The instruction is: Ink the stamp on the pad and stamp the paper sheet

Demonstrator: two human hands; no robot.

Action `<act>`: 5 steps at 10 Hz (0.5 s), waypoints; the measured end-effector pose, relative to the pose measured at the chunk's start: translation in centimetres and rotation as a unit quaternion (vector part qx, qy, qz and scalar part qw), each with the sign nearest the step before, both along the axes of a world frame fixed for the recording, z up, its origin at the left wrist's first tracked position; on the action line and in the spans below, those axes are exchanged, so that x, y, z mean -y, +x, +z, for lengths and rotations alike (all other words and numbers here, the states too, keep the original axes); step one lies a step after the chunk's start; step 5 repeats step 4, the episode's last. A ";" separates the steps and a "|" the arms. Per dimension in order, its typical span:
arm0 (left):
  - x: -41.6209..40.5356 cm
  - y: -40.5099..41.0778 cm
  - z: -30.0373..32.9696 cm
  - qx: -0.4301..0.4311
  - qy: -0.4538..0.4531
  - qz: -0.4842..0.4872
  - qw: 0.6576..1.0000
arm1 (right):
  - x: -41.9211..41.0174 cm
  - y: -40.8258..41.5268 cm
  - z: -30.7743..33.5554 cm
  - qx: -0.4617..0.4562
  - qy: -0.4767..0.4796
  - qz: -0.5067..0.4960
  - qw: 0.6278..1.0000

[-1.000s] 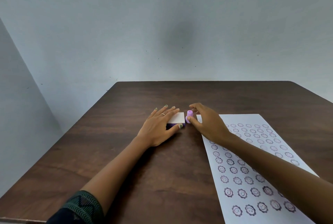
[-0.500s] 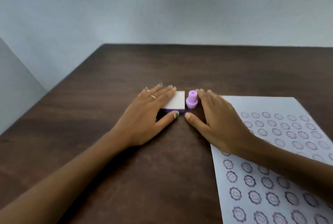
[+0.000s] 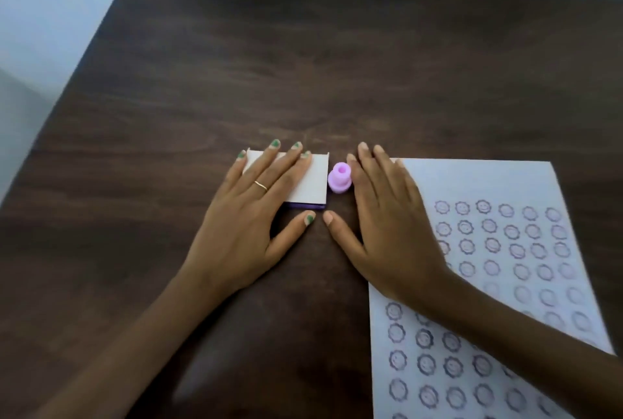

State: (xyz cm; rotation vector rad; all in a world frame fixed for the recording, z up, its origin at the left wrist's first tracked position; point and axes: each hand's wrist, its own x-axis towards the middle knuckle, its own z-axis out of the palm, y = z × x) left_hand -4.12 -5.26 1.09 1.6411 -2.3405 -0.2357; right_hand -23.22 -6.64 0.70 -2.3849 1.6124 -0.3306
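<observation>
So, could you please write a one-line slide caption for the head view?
Left hand flat on the ink pad, right hand beside the upright purple stamp, stamped paper sheet alongside.

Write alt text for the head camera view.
Two bare hands lie flat on a dark wooden table: left hand on a closed ink pad, right hand beside an upright purple stamp, overlapping a stamped paper sheet.
</observation>
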 end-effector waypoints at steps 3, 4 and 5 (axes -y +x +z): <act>-0.1 0.0 1.5 0.023 0.061 -0.005 0.998 | -0.7 0.5 1.8 0.028 0.048 -0.023 0.998; -0.6 -0.4 2.4 0.037 0.084 0.001 0.996 | -0.9 0.6 2.3 0.047 0.059 -0.033 0.997; -0.6 -0.4 2.4 0.037 0.084 0.001 0.996 | -0.9 0.6 2.3 0.047 0.059 -0.033 0.997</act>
